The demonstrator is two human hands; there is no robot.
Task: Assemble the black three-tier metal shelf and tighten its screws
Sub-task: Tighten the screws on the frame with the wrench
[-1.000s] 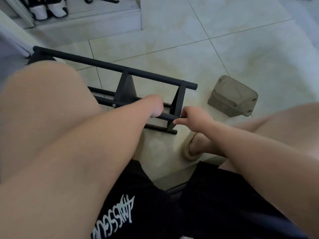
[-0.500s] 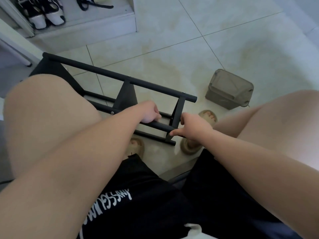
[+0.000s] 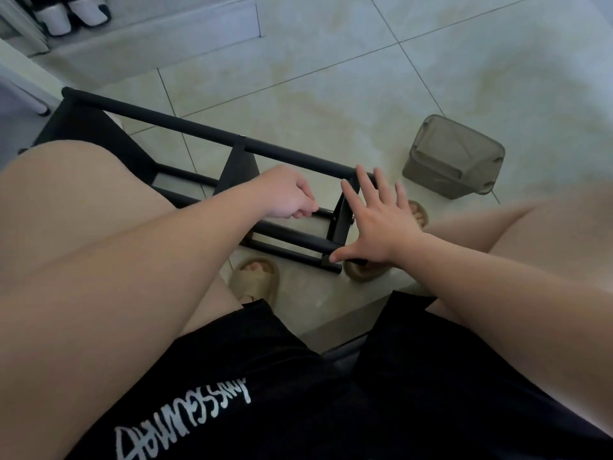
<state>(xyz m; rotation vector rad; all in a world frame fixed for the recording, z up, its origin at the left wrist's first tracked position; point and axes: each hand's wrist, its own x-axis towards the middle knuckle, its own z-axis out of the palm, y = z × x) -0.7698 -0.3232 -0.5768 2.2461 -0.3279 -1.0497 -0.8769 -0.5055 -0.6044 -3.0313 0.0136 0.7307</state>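
Note:
The black metal shelf (image 3: 199, 129) lies on its side on the tiled floor between my knees, its long round bars running from upper left to lower right. My left hand (image 3: 285, 194) is closed around one of the middle bars, just left of the shelf's end bracket (image 3: 341, 220). My right hand (image 3: 378, 224) is spread flat with fingers apart against the outer face of that bracket, the thumb touching a lower bar's end. A small screw head shows on the bracket beside my right palm. My left thigh hides the shelf's left part.
A translucent grey plastic box (image 3: 454, 157) lies tipped on the floor to the right of the shelf. My feet in beige slippers (image 3: 255, 277) rest near the shelf's end. A raised step with white and black shoes (image 3: 73, 11) is at the top left.
My right hand has opened from a pinch at the bracket to a flat spread palm against it. My left hand has kept hold of the bar. The view has shifted slightly.

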